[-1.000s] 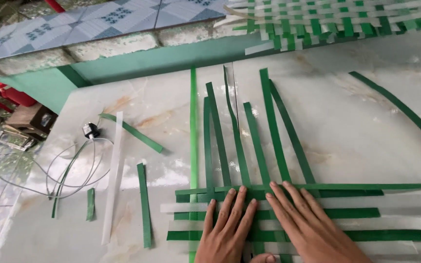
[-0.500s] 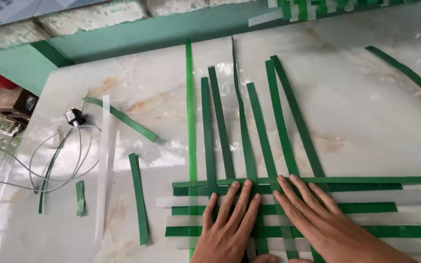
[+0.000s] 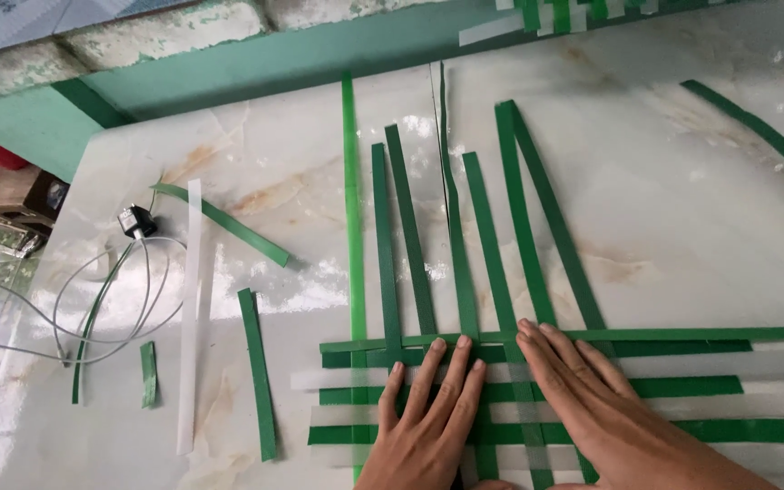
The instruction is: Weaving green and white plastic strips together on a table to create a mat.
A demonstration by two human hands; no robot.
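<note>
Bright, even daylight, soft and diffuse. White glare patches on the glossy marble table (image 3: 682, 200), strongest near the top middle and beside the loose white strip (image 3: 191, 308). Faint, short shadows under the green strips (image 3: 410, 236) and both hands. Mostly sharp focus; slight softness and wide-angle bending toward the edges.
</note>
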